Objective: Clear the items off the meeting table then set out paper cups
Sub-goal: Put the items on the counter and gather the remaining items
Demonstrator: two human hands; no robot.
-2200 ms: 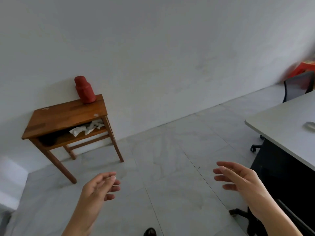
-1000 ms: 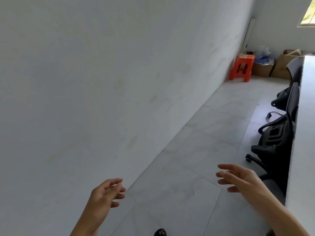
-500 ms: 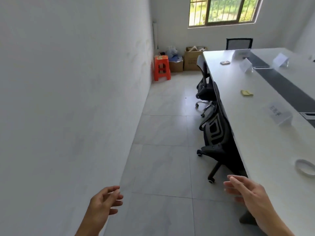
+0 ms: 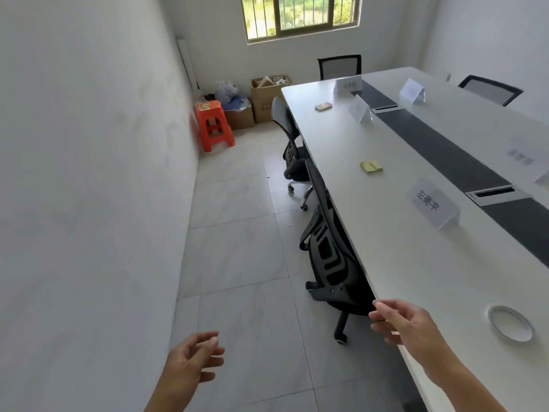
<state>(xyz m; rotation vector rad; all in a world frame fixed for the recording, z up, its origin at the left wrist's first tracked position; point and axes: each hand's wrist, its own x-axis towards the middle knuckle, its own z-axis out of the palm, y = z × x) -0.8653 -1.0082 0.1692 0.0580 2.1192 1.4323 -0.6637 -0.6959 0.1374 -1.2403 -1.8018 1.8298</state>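
Both of my hands are empty: my right hand hovers with fingers loosely spread over the near edge of the meeting table at lower right, my left hand half curled over the floor at bottom centre. Largest first, I count four black chairs, one orange stool at upper left, five name cards, the nearest reading 左亮平, one yellow sticky-note pad mid-table, one small tin farther up.
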